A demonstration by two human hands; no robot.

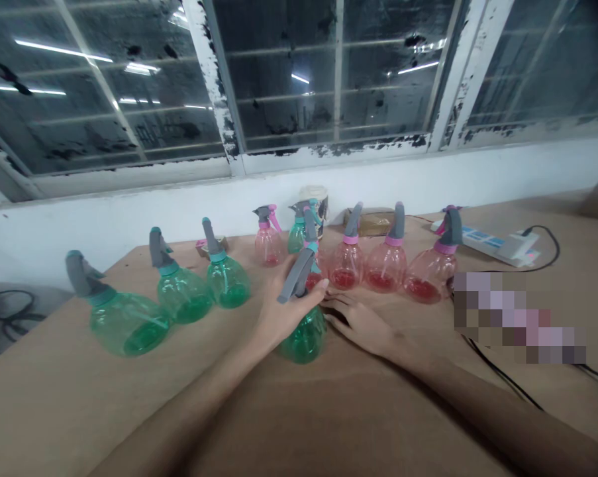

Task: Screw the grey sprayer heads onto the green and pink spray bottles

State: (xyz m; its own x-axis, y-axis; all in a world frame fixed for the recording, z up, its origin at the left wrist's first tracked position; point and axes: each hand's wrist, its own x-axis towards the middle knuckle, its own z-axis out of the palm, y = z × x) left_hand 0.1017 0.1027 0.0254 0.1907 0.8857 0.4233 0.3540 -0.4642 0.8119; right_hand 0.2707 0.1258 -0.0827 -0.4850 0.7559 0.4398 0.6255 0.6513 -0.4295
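Note:
In the middle of the table stands a green spray bottle (303, 338) with a grey trigger head and green liquid in it. My left hand (279, 311) is closed around its neck, thumb across the front; the other fingers are mostly hidden behind. Just right of this bottle, my right hand (361, 323) lies low with its fingers stretched toward the bottle's side. Whether those fingertips touch it, I cannot tell. Behind my hands, a red spray bottle (314, 281) is partly covered. More green spray bottles (228, 281) stand to the left, and pink-red spray bottles (386, 262) to the right.
At the back are a pink spray bottle (269, 245), a teal one (295, 237), a cup-like container (314, 192) and a brown box (373, 222). A white power strip (502, 245) with black cables lies at right, near a blurred-out patch. Windows (328, 73) rise behind.

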